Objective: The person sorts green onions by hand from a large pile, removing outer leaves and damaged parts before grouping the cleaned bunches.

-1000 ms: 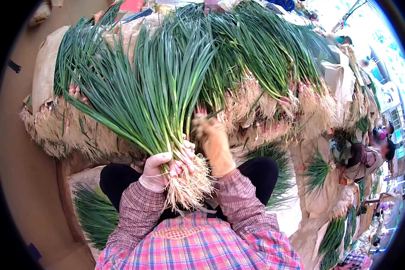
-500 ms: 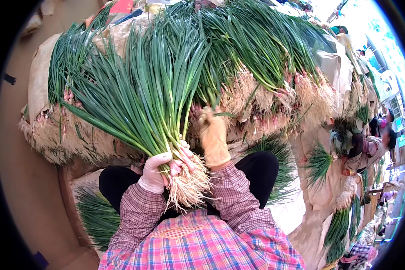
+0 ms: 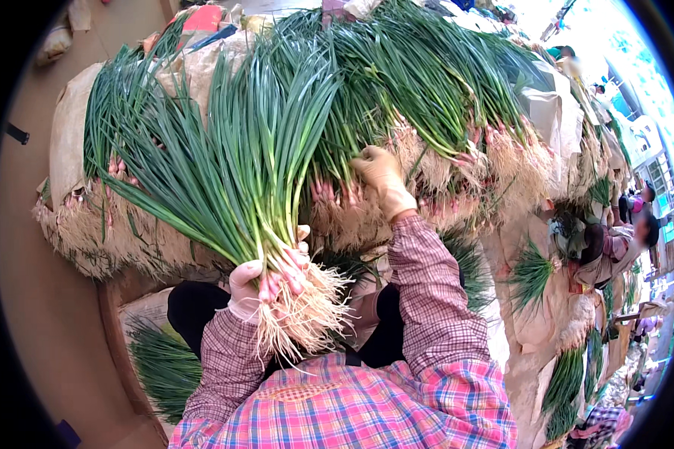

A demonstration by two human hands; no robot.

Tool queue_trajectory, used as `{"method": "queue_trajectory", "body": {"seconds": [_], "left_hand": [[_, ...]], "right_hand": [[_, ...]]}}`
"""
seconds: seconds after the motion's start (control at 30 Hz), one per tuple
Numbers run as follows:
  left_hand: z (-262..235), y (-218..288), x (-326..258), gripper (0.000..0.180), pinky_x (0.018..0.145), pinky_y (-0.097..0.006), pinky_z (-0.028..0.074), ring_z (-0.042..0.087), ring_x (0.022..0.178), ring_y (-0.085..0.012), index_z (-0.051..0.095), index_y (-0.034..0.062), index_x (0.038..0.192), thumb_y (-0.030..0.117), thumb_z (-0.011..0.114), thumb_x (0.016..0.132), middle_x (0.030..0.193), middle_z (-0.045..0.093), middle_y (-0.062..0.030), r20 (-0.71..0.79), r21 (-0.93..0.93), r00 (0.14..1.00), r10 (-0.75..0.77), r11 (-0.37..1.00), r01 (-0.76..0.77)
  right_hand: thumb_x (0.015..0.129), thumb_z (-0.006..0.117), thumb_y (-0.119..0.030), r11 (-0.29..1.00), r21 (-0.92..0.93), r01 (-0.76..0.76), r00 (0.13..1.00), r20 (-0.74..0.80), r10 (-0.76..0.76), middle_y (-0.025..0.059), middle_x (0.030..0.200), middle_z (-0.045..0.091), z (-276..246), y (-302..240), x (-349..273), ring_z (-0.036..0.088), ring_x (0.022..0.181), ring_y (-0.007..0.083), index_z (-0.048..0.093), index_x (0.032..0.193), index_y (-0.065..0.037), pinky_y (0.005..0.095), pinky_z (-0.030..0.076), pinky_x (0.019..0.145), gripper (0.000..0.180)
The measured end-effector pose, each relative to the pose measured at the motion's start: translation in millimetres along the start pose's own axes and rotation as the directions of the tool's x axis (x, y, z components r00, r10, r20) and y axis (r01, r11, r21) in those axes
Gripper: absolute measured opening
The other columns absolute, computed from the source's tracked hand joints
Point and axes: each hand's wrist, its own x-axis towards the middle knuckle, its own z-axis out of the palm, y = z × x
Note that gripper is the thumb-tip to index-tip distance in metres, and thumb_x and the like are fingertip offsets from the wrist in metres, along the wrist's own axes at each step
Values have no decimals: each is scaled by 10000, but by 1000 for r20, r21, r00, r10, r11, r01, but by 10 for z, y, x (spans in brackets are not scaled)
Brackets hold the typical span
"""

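Observation:
My left hand [image 3: 256, 290], in a pale glove, grips a thick bunch of green onions [image 3: 236, 176] just above its pink bulbs and tangled white roots [image 3: 303, 314]; the long green leaves fan up and to the left. My right hand [image 3: 382, 178], in a tan glove, reaches forward into the big pile of green onions [image 3: 419, 97] and touches stalks near their pink bases. Both sleeves are plaid.
Rows of piled onions with roots facing me lie on brown sacking [image 3: 71, 142]. More bunches lie by my knees at lower left [image 3: 161, 363] and right [image 3: 532, 273]. Another person [image 3: 614, 243] crouches at the right among further bunches. Bare brown floor at left.
My right hand has stretched farther forward and up into the pile. The bunch in my left hand stays in place, held the same way.

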Motion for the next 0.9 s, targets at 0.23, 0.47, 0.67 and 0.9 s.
{"method": "queue_trajectory", "body": {"seconds": [0.23,0.47,0.67,0.9], "left_hand": [[-72,-69,34,724,927,-401,477,602,1012,-316,350,-96,1323,263,577,737,1179,542,-239,-40,252,999,-11,967,20],[-5,-130,47,725,757,-308,513,652,830,-302,366,-127,1295,280,581,734,1073,591,-249,-211,410,975,65,912,28],[78,-152,113,704,741,-260,514,655,814,-298,398,-129,1271,297,572,737,1042,609,-245,-247,380,965,86,925,14],[-142,-184,26,637,580,-171,499,641,666,-153,379,-159,1261,206,542,765,1053,607,-239,-335,364,939,78,930,52]], "right_hand": [[828,677,-192,799,564,-208,941,339,5,34,791,663,163,-169,-1051,541,530,77,653,942,-44,191,450,482,189],[863,633,-89,322,858,-401,846,482,-230,-26,776,572,566,226,-880,460,503,25,537,1100,-34,157,392,423,261],[878,620,-92,312,861,-402,861,471,-190,-13,790,592,579,279,-844,488,559,32,557,1091,-29,157,413,499,231],[933,540,-125,277,918,-284,954,299,-12,40,815,614,842,401,-1013,477,563,58,575,1111,33,202,440,502,241]]}}
